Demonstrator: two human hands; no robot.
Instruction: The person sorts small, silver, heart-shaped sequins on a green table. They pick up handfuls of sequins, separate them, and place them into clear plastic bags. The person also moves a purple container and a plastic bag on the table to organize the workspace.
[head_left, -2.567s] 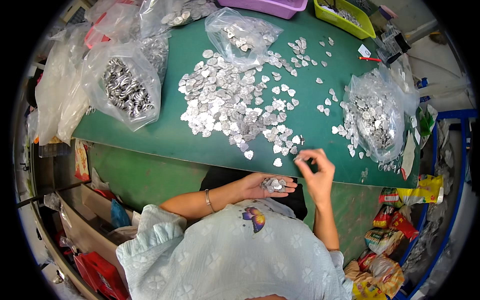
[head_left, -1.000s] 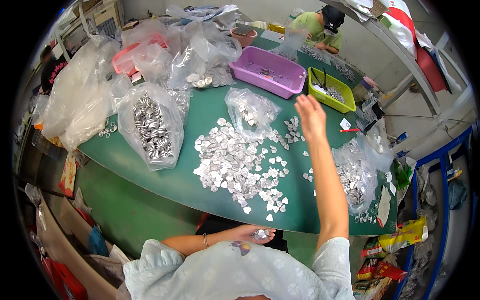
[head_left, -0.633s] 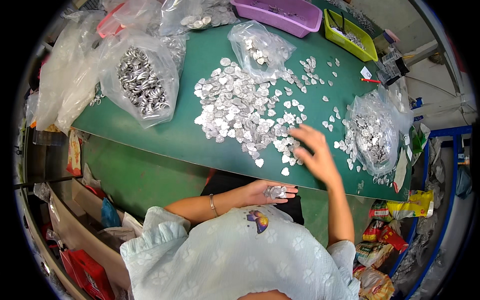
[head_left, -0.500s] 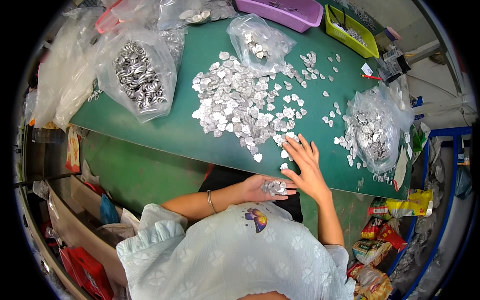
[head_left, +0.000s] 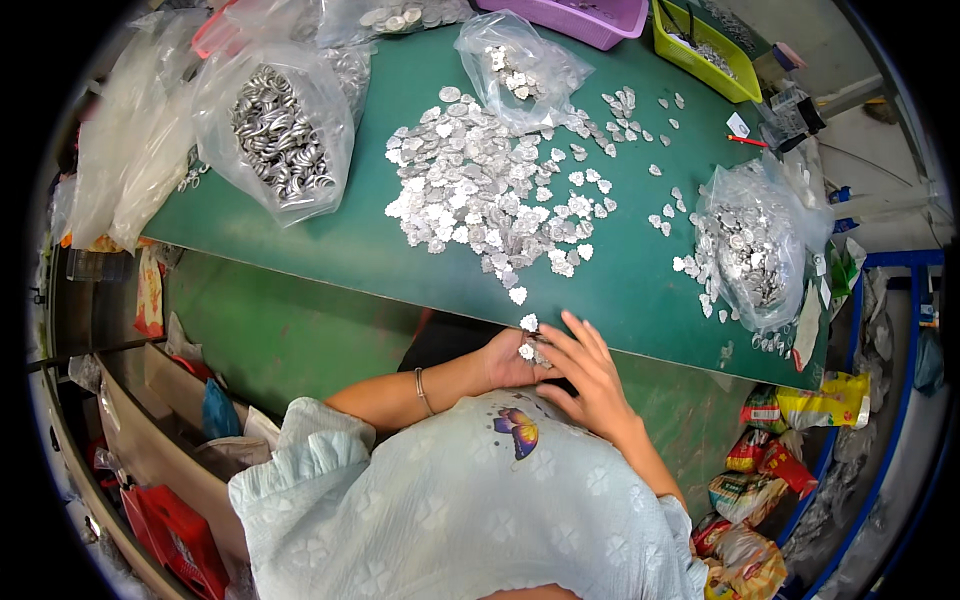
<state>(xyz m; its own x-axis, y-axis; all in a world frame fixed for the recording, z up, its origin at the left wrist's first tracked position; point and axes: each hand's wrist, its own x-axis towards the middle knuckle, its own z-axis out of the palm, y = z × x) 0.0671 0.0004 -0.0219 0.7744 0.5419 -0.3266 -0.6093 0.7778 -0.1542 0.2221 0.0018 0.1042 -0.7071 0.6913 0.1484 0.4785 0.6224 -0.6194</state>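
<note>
Metal charms heaped on middle of tabletop, trailing toward near edge. I see more in left hand, beside that edge; its fingers mostly hidden, can't tell. Right hand over it, fingers spread slightly. Clear bag near right edge.

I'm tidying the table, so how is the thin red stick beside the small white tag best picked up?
Probably by the middle of the thin red stick, from above, pinching across its long sides: it is slender and lies flat, running roughly left to right. Approaching from the left looks easier, over bare green table, since the clear bag crowds its right end.
</note>
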